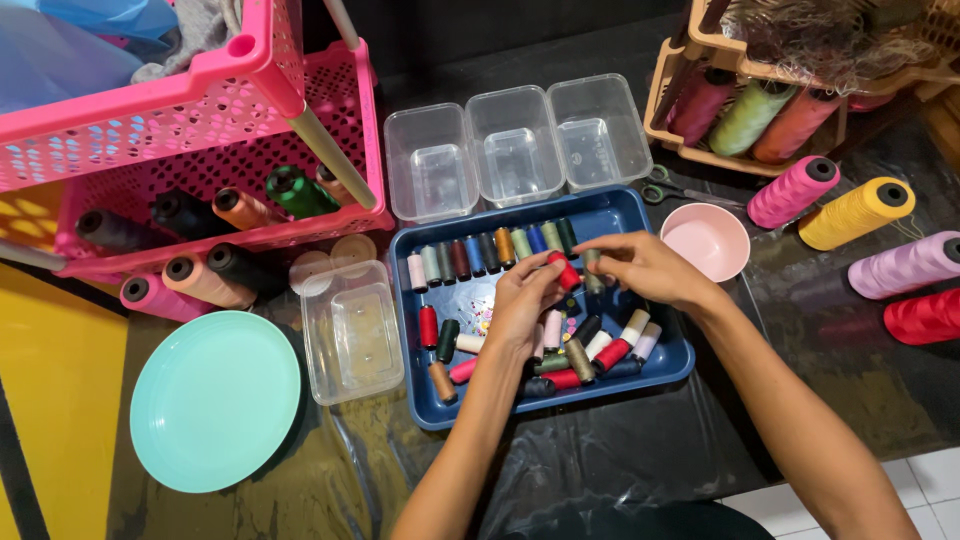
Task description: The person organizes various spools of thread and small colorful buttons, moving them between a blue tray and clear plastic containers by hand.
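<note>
Blue tray (410, 262): thread spools, row along far edge. L hand (520, 305) pinches red spool (567, 271); R hand (640, 265) grips olive spool (592, 262). Clear tubs (515, 145) bare.

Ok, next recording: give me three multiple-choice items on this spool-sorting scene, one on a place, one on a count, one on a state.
1. Where does the round mint-green plastic plate lie?
A. left of the blue rectangular tray
B. inside it
C. right of the pink bowl

2. How many clear rectangular plastic tubs stand in the row behind the tray?
A. one
B. three
C. five

3. What is the left hand doing?
A. resting flat on the plate
B. holding scissors
C. pinching a small red thread spool

Answers: 1 A, the plate sits on the dark sheet far left of the tray. 2 B, three tubs stand side by side. 3 C, the fingertips grip the spool over the tray, with the right hand close beside it.
</note>
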